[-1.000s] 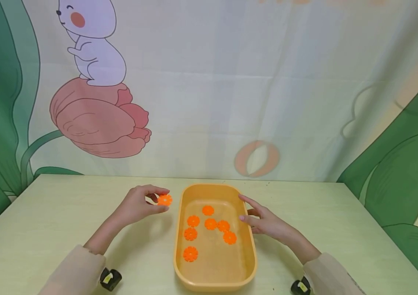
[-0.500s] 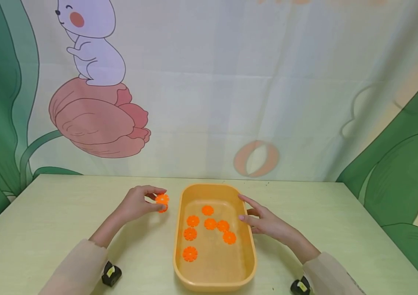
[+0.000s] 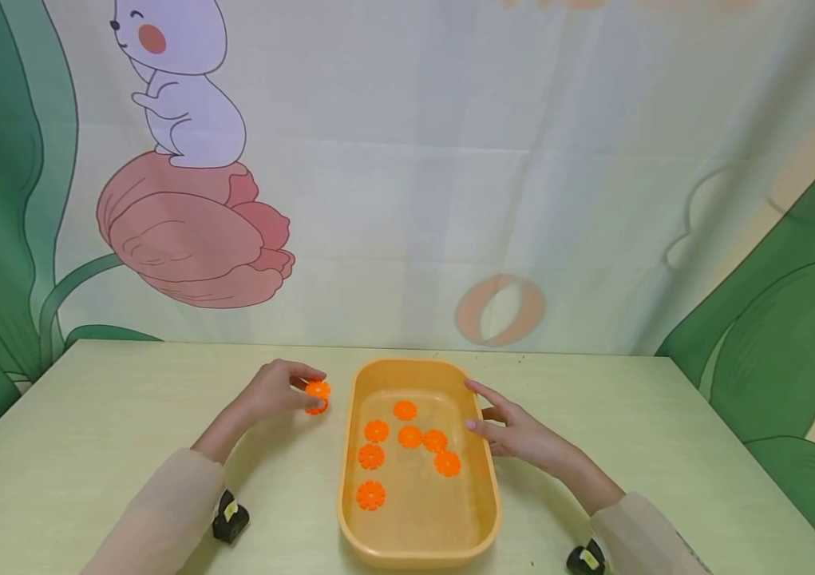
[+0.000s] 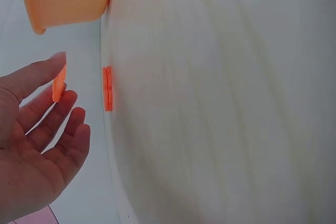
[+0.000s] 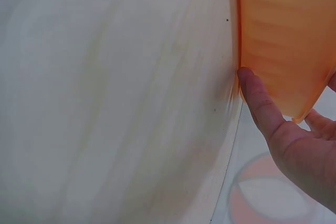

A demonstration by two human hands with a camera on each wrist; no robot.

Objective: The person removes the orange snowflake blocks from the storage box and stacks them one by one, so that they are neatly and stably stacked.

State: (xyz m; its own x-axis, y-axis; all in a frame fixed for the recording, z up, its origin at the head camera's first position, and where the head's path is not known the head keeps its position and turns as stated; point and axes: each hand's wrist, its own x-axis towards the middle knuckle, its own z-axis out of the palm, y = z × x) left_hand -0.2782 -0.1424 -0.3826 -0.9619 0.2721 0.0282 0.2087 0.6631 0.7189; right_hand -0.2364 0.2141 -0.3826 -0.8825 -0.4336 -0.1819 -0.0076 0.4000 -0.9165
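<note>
My left hand (image 3: pixel 281 390) pinches an orange snowflake disc (image 3: pixel 318 389) between thumb and fingers, left of the yellow tray (image 3: pixel 421 551). In the left wrist view that disc (image 4: pixel 59 84) is edge-on and apart from a small stack of orange discs (image 4: pixel 107 88) lying on the table. Seen from the head, the stack is partly hidden under the thumb and held disc. My right hand (image 3: pixel 522 433) grips the tray's right side, with thumb and a finger at the rim and other fingers against the outer wall (image 5: pixel 283 45).
Several orange discs (image 3: pixel 371 495) lie loose inside the tray, mostly at its left and middle. The pale table (image 3: pixel 77 447) ends at a printed curtain (image 3: pixel 393 200). Black wrist devices (image 3: pixel 231 517) sit by both sleeves.
My left hand has shifted slightly left, and a lower disc now shows beneath the held one. Its forearm has swung a little to the right. The right hand and tray stay still.
</note>
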